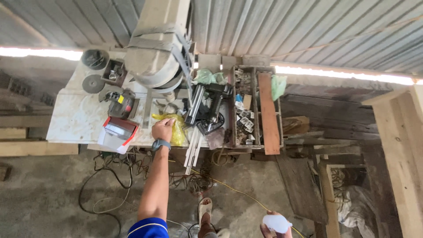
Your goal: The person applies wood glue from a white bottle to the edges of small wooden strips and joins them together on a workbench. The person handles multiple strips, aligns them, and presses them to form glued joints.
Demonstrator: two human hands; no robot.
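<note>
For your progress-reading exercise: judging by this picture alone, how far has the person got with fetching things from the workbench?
Done: the right hand already holds a small pale translucent object. In hand: the left hand reaches to the workbench and rests on a yellow plastic bag, which is not yet lifted. Left: the bag lies beside the black power tool and the red-and-white box, both untouched.

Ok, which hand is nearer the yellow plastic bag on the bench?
Left. The left hand rests on the yellow plastic bag; the right hand is low at the frame's bottom, holding a white object.
</note>
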